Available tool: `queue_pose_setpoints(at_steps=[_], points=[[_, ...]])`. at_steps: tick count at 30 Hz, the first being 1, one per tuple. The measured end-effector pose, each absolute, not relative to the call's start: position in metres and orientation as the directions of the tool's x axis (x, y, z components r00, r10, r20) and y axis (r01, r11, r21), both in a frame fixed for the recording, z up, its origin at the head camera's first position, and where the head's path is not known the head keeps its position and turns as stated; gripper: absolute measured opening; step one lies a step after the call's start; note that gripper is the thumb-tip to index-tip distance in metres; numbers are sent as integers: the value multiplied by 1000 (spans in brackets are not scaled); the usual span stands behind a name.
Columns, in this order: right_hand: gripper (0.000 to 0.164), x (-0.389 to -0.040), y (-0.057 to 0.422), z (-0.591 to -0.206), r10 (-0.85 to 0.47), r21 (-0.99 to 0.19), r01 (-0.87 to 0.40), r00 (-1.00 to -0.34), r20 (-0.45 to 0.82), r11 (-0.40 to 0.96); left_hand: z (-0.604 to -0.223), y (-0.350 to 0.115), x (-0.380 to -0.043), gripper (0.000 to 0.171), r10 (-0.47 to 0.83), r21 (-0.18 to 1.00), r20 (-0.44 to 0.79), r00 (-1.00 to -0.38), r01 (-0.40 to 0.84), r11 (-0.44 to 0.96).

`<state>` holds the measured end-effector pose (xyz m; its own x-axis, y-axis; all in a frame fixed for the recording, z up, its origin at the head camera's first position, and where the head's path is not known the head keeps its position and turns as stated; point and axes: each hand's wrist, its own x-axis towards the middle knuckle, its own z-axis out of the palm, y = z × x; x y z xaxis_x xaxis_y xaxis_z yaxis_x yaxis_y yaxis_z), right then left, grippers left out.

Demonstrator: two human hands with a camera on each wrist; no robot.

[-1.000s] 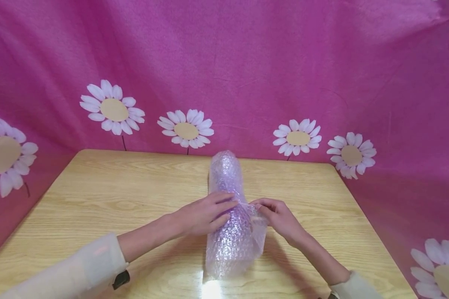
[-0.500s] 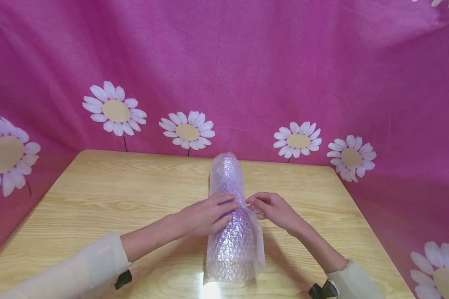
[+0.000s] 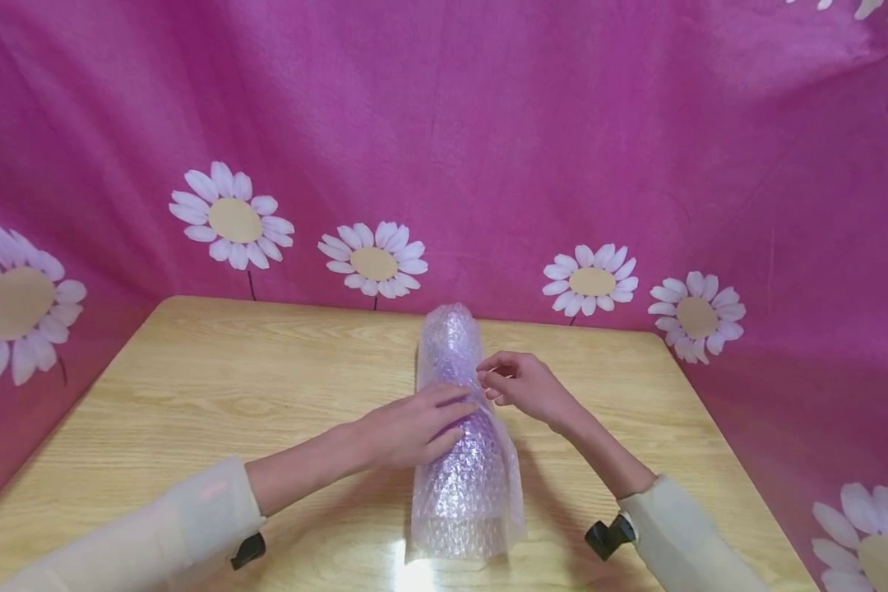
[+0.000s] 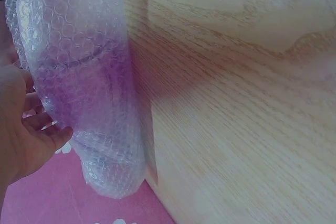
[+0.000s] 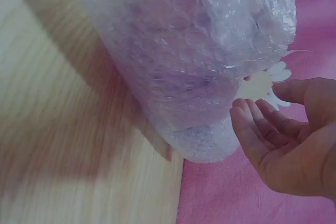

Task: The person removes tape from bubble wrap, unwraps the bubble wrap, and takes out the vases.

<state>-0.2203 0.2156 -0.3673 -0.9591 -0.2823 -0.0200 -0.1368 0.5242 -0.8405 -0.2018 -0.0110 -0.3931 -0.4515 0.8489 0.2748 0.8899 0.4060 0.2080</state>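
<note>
A long bundle in clear bubble wrap point(image 3: 462, 493) lies lengthwise on the wooden table, with something purple showing through the layers. My left hand point(image 3: 418, 423) rests across its middle with fingers extended; the left wrist view shows those fingers point(image 4: 44, 132) along the wrap. Beside the bundle's right side is my right hand point(image 3: 529, 385), its fingers loosely bent near the wrap. Seen from the right wrist, thumb and fingers stand apart with nothing between them, next to the wrapped bundle point(image 5: 173, 77). A loose flap of wrap point(image 3: 512, 485) hangs along the near right side.
The wooden table point(image 3: 266, 353) has a pink cloth point(image 3: 474, 148) with white daisies behind it and at both sides. Light glares on the table near the bundle's near end. A dark strap point(image 3: 610, 536) shows at the right cuff.
My right hand has let go of the wrap's loose edge and moved away from me, up along the bundle. The flap has settled closer against the bundle. My left hand stays on it.
</note>
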Motion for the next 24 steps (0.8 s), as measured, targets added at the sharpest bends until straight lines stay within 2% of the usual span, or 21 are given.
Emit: queue_pose_setpoints(at_steps=[11,20,24], points=[[32,-237,202,-372,-270,-662,-248,-960,71,707,-394,-10,-201,44,856,187,286,-431,901,392],[45,-247,189,-373,-293,-570,-277,-954,66,774,-394,-8,-200,44,854,170,285,-434,900,401],[46,-249,187,-373,-308,-525,-299,-949,73,797,-393,-7,-200,44,854,183,282,-438,898,400]])
